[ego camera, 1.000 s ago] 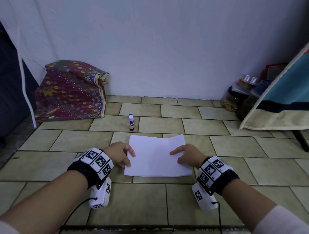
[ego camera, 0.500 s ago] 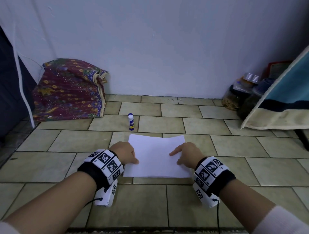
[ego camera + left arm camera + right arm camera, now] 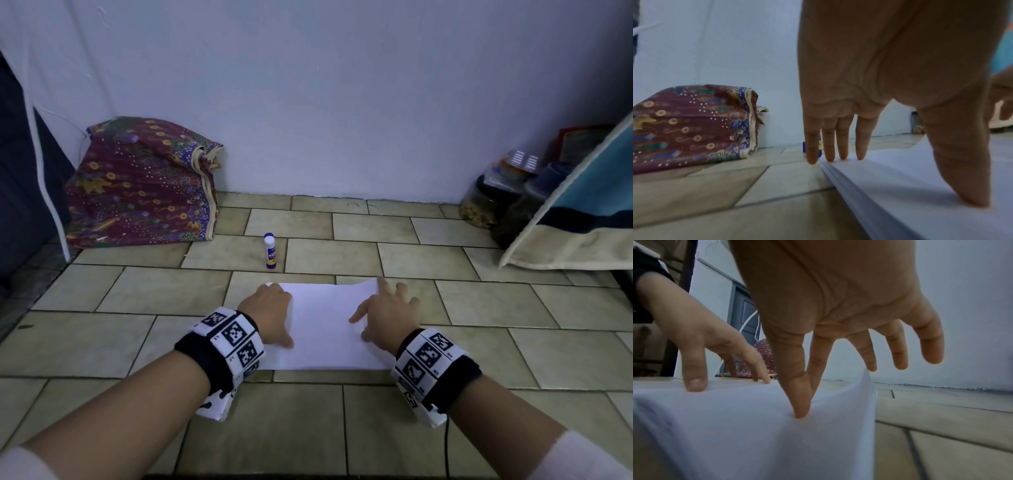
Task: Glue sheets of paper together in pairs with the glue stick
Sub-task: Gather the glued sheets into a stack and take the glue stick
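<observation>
A stack of white paper sheets (image 3: 325, 325) lies on the tiled floor in front of me. My left hand (image 3: 270, 317) rests on its left edge, straight fingertips (image 3: 842, 152) on the far left corner and thumb on the top sheet. My right hand (image 3: 387, 313) is spread over the right side, thumb and index finger (image 3: 801, 404) pressing the top sheet (image 3: 756, 426); its far right corner is bowed up against the middle finger. A white glue stick with blue cap (image 3: 270, 250) stands upright just beyond the paper, capped, touched by neither hand.
A folded patterned cloth (image 3: 144, 185) sits against the wall at far left. Jars (image 3: 493, 202) and a draped blue and cream cloth (image 3: 582, 212) stand at far right. A dark panel (image 3: 20, 192) edges the left side.
Both hands have slid forward over the paper toward its far corners, and their fingers have straightened. The right fingers now reach the far right corner, which bows up.
</observation>
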### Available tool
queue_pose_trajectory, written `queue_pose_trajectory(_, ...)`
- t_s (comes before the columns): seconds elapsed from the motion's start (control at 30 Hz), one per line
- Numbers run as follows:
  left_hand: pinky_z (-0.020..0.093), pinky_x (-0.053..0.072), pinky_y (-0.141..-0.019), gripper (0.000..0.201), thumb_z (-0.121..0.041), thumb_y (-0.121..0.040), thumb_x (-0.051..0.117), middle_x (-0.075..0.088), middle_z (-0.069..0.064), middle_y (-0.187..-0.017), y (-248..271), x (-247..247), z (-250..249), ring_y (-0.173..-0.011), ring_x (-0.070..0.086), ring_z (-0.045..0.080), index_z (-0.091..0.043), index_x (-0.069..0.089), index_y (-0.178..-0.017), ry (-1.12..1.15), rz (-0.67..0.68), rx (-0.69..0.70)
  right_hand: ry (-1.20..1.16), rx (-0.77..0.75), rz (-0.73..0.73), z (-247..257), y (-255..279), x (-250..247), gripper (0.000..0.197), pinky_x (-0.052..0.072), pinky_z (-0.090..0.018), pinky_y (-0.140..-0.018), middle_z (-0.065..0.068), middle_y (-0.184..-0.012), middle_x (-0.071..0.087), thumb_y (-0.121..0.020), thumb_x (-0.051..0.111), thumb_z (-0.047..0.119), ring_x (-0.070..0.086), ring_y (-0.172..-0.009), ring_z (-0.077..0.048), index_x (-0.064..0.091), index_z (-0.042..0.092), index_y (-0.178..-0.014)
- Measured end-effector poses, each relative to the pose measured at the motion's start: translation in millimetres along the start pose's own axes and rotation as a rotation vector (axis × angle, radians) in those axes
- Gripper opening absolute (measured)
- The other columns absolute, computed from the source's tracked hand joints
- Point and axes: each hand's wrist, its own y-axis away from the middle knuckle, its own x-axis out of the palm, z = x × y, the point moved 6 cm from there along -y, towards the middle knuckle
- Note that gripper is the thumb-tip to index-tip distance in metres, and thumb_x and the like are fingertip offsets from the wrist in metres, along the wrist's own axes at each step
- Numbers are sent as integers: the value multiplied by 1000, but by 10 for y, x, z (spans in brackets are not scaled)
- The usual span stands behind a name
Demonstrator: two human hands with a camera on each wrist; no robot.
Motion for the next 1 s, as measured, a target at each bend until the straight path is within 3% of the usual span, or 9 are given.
queue_pose_trajectory(0.13, 38, 41, -103, 80, -46, -77, 74, 37, 4, -139, -34, 37, -20, -130, 35, 20, -14, 37, -140, -70, 29, -16, 1, 0, 45, 33, -31, -10, 28, 12, -55, -114, -6, -159, -1, -89, 60, 35, -2, -143, -44, 63, 42, -116)
queue_pose_trajectory(0.23, 37, 43, -101, 75, -47, -78, 73, 40, 4, -137, -25, 31, -36, -127, 38, 21, -14, 39, -137, -110, 19, -14, 35, -80, -26, 177, -66, -33, 34, 4, -56, -114, -9, -159, -7, -93, 50, 40, -9, -143, -42, 57, 31, -125)
queue_pose_trajectory(0.37, 37, 44, -99, 72, -48, -79, 71, 40, 4, -135, -12, 48, -26, -124, 41, 21, -15, 40, -135, -130, -1, -2, -117, -200, 45, 499, -188, 129, 80, -2, -58, -113, -9, -157, -21, -91, 46, 57, -21, -143, -31, 11, 18, -152)
queue_pose_trajectory(0.5, 37, 38, -106, 82, -47, -82, 68, 28, 5, -148, -8, 112, 12, -134, 32, 21, -15, 28, -146, -109, -15, 8, -106, -168, 184, 629, -293, 425, 101, -9, -57, -113, -6, -155, -28, -85, 41, 69, -27, -142, -25, -16, 16, -150)
queue_pose_trajectory(0.73, 38, 30, -113, 88, -44, -86, 66, 15, 5, -156, -24, 169, 35, -143, 18, 22, -14, 15, -152, -57, -13, 34, -92, -169, 168, 646, -295, 552, 105, -13, -56, -112, -4, -155, -28, -83, 40, 73, -26, -142, -24, -21, 17, -148)
queue_pose_trajectory(0.8, 35, 29, -113, 88, -48, -83, 67, 20, 4, -154, -32, 109, 75, -141, 22, 21, -15, 22, -150, -18, 26, 54, -95, -171, 177, 650, -290, 548, 105, -13, -56, -111, -3, -155, -29, -83, 40, 73, -27, -142, -24, -21, 18, -148)
queue_pose_trajectory(0.87, 31, 33, -109, 74, -49, -81, 70, 38, 1, -145, -62, -19, 166, -132, 37, 17, -17, 43, -141, 114, 26, 31, -93, -172, 181, 652, -286, 549, 105, -14, -56, -111, -3, -154, -29, -83, 40, 74, -27, -142, -24, -21, 19, -148)
queue_pose_trajectory(0.93, 31, 46, -95, 36, -42, -80, 73, 63, -2, -115, -87, -272, 320, -105, 57, 14, -20, 67, -108, 390, -207, -21, -97, -176, 180, 654, -284, 548, 105, -13, -56, -111, -3, -154, -29, -83, 40, 74, -27, -142, -24, -21, 19, -148)
queue_pose_trajectory(1.0, 33, 50, -82, 17, -28, -79, 75, 65, -3, -89, -68, -541, 516, -84, 60, 16, -17, 66, -87, 645, -562, -98, -103, -179, 182, 654, -284, 545, 105, -14, -55, -111, -3, -154, -29, -82, 40, 74, -27, -142, -24, -21, 20, -148)
